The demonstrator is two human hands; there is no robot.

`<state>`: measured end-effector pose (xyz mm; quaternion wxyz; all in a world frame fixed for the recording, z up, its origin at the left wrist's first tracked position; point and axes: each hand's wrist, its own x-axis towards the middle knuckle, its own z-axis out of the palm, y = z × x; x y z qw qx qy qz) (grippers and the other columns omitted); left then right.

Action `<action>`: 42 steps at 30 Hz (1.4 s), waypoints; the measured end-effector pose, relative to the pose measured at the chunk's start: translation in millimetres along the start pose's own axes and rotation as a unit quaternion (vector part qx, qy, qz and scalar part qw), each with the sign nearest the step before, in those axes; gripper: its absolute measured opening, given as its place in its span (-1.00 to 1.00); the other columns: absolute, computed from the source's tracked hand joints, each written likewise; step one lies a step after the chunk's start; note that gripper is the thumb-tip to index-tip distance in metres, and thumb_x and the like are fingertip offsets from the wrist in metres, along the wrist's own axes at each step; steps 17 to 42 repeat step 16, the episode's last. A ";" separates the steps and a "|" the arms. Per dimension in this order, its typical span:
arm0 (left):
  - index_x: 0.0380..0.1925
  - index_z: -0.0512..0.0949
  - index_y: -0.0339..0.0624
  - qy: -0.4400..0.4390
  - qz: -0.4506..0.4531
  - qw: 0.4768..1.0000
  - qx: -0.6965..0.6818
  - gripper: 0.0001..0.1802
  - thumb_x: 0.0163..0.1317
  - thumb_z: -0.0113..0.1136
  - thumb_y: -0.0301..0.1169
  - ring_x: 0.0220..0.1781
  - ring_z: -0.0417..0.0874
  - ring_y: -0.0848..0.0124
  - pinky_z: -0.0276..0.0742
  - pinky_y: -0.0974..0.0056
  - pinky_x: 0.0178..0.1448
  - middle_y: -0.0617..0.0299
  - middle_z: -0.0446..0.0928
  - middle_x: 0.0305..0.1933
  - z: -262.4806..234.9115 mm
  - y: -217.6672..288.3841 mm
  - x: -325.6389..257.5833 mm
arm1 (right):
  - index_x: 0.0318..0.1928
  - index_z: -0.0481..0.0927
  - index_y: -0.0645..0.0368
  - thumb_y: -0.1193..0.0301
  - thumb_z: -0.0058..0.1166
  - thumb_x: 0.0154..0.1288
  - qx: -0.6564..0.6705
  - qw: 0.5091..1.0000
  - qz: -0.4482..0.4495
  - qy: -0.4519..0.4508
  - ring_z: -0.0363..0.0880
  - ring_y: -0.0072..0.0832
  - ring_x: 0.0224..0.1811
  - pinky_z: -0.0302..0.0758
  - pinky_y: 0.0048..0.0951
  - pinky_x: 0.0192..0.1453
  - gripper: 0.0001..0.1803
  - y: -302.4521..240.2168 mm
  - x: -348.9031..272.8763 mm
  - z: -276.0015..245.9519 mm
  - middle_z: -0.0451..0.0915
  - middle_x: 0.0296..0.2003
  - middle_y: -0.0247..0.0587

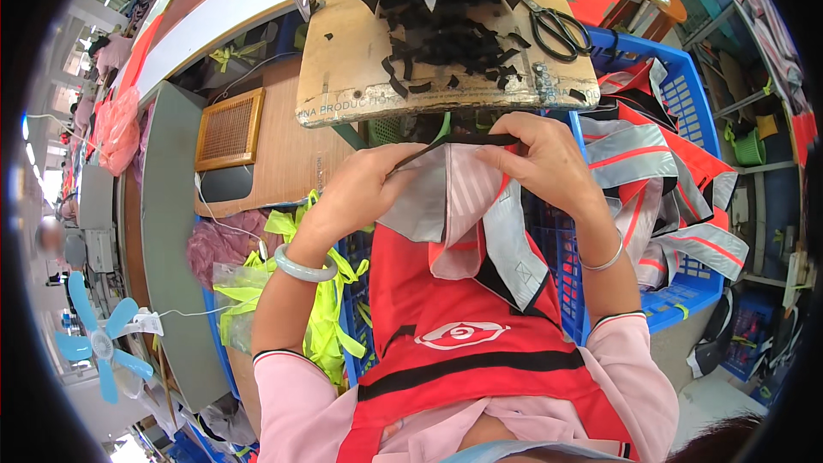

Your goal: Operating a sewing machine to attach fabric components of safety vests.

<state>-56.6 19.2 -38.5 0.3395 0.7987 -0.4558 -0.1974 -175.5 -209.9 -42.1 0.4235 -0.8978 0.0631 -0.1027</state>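
A red safety vest (454,326) with grey reflective stripes and black trim lies across my lap. My left hand (356,193) pinches the vest's black-edged top hem on the left. My right hand (540,159) grips the same hem on the right, thumb on top. The hem is stretched between both hands just below the front edge of a worn wooden board (351,60). Black fabric scraps (446,34) are piled on that board under a sewing machine head.
Black scissors (559,30) lie on the board's right side. A blue plastic crate (686,94) at my right holds more red and grey vests (651,171). Yellow-green strips (321,291) hang in a crate at my left. A blue fan (99,343) stands at far left.
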 end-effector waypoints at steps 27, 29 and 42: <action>0.05 0.57 -0.18 -0.192 -0.045 0.980 -0.009 -0.68 0.30 0.16 -0.42 -0.04 0.60 0.57 0.45 0.44 0.08 0.16 0.67 -0.14 -93.7 -9.8 99.6 | -0.27 0.61 0.26 0.24 0.20 0.20 -0.023 0.998 -0.063 -0.012 0.58 -0.33 -0.35 0.41 -0.26 -0.29 -0.70 -6.7 78.8 -31.7 0.59 -0.40 -0.07; 0.05 0.57 -0.18 -0.192 -0.045 0.980 -0.009 -0.68 0.30 0.16 -0.42 -0.04 0.60 0.57 0.45 0.44 0.08 0.16 0.67 -0.14 -93.7 -9.8 99.6 | -0.27 0.61 0.26 0.24 0.20 0.20 -0.023 0.998 -0.063 -0.012 0.58 -0.33 -0.35 0.41 -0.26 -0.29 -0.70 -6.7 78.8 -31.7 0.59 -0.40 -0.07; 0.05 0.57 -0.18 -0.192 -0.045 0.980 -0.009 -0.68 0.30 0.16 -0.42 -0.04 0.60 0.57 0.45 0.44 0.08 0.16 0.67 -0.14 -93.7 -9.8 99.6 | -0.27 0.61 0.26 0.24 0.20 0.20 -0.023 0.998 -0.063 -0.012 0.58 -0.33 -0.35 0.41 -0.26 -0.29 -0.70 -6.7 78.8 -31.7 0.59 -0.40 -0.07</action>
